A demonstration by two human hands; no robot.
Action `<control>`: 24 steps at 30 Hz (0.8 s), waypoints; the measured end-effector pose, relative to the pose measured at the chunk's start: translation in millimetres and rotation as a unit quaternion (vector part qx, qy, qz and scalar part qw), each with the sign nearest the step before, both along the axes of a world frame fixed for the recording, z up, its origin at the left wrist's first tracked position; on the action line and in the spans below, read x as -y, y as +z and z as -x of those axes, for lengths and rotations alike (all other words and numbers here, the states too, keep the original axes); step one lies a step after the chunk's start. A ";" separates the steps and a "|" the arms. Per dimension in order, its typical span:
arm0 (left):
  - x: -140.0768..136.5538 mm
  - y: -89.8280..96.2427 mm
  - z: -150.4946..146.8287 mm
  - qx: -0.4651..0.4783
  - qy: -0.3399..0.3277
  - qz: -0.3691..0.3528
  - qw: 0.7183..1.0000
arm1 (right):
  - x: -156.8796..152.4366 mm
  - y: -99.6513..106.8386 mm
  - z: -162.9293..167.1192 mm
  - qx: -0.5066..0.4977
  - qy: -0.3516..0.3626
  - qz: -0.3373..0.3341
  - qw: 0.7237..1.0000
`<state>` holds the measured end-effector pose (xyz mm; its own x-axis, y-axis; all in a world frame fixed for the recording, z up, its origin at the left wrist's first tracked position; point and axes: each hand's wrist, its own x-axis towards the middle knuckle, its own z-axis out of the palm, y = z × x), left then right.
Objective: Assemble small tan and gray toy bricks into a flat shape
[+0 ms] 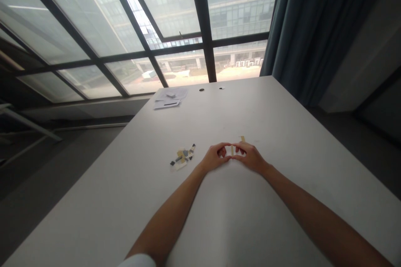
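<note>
My left hand [216, 155] and my right hand [249, 156] meet above the table, thumbs and fingertips curled toward each other. Between them is a narrow pale yellow building brick [232, 150], gripped at its ends by both hands. Just beyond my right hand lies a small yellow piece [242, 138], partly hidden by the fingers. To the left of my left hand, a loose pile of small building bricks [182, 156] in yellow, grey, white and black is spread on the table.
The white table [219, 117] reaches to the window. Papers [171, 96] with a dark strip lie at its far left corner. A round dark cable hole [201, 89] and a small dark-and-white item [222, 88] are at the far edge. A blue curtain [300, 37] hangs right.
</note>
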<state>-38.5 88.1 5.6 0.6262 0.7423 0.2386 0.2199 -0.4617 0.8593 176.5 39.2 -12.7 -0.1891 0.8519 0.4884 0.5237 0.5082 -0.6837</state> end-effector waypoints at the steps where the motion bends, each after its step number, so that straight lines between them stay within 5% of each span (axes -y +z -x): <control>1: 0.1 -0.2 0.0 0.000 0.001 0.000 1.000 | 0.3 0.2 0.0 -0.001 0.000 0.000 1.000; 24: 0.8 1.8 -0.6 -0.013 0.004 -0.002 1.000 | 1.0 -0.4 0.0 -0.002 -0.005 0.000 1.000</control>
<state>-38.0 87.3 7.4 0.6258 0.7468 0.2251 0.2459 -0.4628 0.8517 176.5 38.2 -13.0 -0.1795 0.8538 0.4887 0.5262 0.5030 -0.6856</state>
